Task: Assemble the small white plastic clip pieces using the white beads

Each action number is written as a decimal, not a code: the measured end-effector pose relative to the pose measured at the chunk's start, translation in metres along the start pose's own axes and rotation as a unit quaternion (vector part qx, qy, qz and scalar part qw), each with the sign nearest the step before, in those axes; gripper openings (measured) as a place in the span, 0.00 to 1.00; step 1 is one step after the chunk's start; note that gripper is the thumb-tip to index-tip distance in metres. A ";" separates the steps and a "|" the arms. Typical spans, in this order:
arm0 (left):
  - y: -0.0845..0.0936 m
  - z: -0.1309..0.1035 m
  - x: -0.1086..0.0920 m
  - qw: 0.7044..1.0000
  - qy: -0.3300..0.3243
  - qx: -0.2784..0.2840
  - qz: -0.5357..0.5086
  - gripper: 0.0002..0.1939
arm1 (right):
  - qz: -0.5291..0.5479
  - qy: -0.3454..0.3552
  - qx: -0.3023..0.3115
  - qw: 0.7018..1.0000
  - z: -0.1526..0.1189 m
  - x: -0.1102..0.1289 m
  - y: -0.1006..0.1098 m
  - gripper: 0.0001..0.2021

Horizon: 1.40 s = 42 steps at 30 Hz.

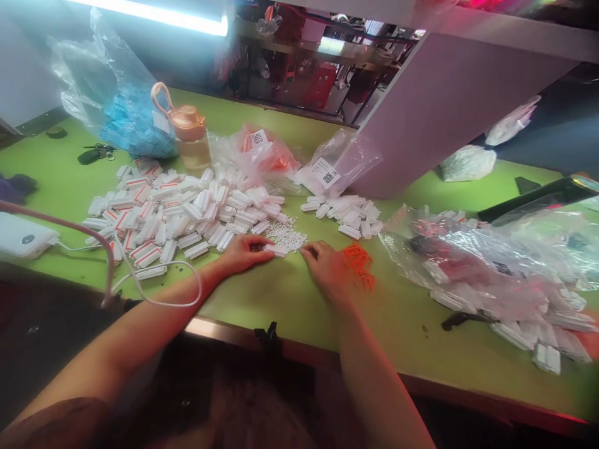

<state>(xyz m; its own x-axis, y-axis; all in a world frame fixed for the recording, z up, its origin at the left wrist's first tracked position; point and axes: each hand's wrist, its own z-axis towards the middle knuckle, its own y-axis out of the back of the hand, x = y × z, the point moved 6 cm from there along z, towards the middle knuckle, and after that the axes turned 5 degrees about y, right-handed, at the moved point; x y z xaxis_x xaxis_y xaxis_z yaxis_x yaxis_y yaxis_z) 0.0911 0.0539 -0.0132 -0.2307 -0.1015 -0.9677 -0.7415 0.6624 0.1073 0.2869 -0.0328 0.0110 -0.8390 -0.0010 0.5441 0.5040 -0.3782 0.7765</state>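
My left hand (244, 252) pinches a small white plastic housing (276, 250) between thumb and fingers, low over the green table. Just to the right, my right hand (322, 265) has its thumb and index finger pressed together at the edge of a heap of tiny white parts (289, 234). Whatever sits between those fingertips is too small to make out. Left of the heap spreads a big pile of white plastic housings (187, 215), some with an orange strip. Orange plastic pieces (359, 265) lie right beside my right hand. Behind them is a smaller pile of white pieces (353, 212).
A bottle (191, 140) stands behind the big pile, near a bag of blue parts (135, 121) and keys (97, 153). Bags with labels (327, 171) lie at the back. Plastic bags (496, 255) cover white parts at right. A cable (187, 304) loops over my left forearm from a white power bank (25, 236).
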 end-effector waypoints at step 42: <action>0.000 -0.001 -0.003 0.999 -0.014 0.000 0.029 0.25 | -0.035 -0.012 0.038 0.999 -0.003 0.013 -0.002 0.11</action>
<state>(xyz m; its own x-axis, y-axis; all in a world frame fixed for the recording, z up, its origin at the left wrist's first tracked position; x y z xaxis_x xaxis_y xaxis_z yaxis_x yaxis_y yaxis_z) 0.0911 0.0537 -0.0104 -0.2548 -0.0421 -0.9661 -0.7279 0.6660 0.1629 0.2744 -0.0345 0.0160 -0.8676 0.0454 0.4951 0.4597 -0.3061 0.8336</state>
